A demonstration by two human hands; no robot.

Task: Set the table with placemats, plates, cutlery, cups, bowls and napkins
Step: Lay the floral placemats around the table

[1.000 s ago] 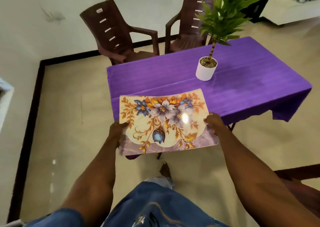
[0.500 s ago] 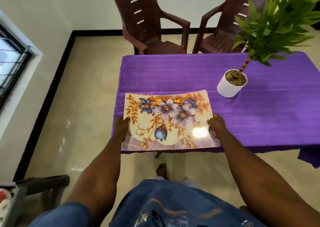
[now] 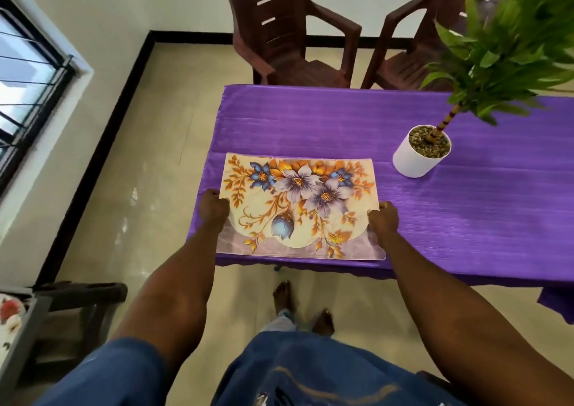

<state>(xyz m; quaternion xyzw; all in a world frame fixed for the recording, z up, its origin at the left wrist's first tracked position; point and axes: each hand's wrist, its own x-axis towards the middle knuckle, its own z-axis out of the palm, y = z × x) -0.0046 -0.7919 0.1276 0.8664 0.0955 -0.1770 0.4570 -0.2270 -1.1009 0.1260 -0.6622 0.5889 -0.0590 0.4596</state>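
Now the rectangular cream placemat printed with blue, lilac and orange flowers [image 3: 298,207] is shown laid flat on the purple cloth-covered table [image 3: 466,219], at the table's near left corner. One second earlier it was carried in the air short of the table; half a second earlier it was held at the table's near edge. Its near edge is now seen just inside the table's near edge, and its left side close to the table's left end. The left hand [image 3: 212,208] is gripped on the placemat's left edge and the right hand [image 3: 383,219] on its right edge, fingers curled round the edges, so the hands are held apart by the placemat's full width. Neither edge has been released.

The white cylindrical pot of a green leafy plant [image 3: 416,157] is seen standing on the table beyond and to the right of the placemat, near it but apart. Two dark brown plastic armchairs [image 3: 295,39] are drawn up at the table's far side.

From this arrangement it is judged that the first placemat has just been put down, and that only release and perhaps a small squaring remain for it. No plates, cutlery, cups, bowls or napkins are visible on the table, so nearly all of the setting is judged still to be done.
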